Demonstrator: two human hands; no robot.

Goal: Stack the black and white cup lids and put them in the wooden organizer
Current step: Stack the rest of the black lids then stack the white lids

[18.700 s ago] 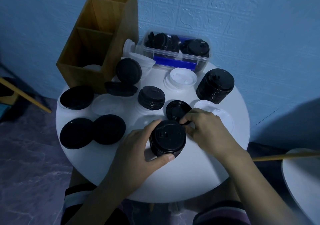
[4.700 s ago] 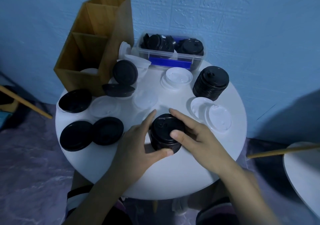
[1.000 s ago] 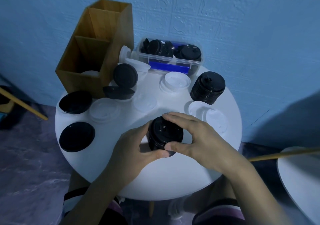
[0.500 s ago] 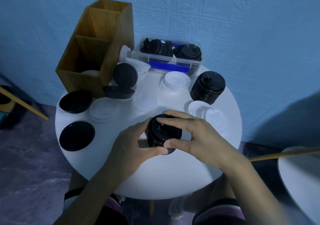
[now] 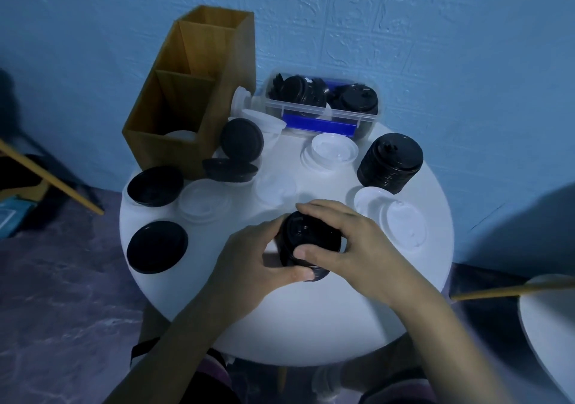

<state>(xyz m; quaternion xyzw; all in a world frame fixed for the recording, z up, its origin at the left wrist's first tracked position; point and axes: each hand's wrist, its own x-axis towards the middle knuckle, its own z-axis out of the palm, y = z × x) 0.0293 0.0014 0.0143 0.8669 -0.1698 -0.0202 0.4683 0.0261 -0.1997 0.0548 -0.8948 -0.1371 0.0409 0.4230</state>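
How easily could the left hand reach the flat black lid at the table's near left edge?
Probably yes, easily, once it lets go: the left hand grips the black lid stack, and the flat black lid lies open to its left with only bare table between them.

A black stack [image 5: 308,242] of lids stands upright near the front middle of the tabletop [image 5: 280,326], the left hand [image 5: 249,266] and right hand [image 5: 348,248] curled round its sides; a second stack [image 5: 390,162] of black lids stands free at the right rear; two single black lids [image 5: 157,246] lie at the left; a leaning black lid [image 5: 241,140] rests on edge against the wooden organizer [image 5: 174,151], above a flat black lid [image 5: 230,169]; a white lid [image 5: 328,153] lies toward the rear; a white pair [image 5: 395,220] overlaps at the right; the organizer stands upright at the left rear, a pale lid [image 5: 180,135] in its front compartment.
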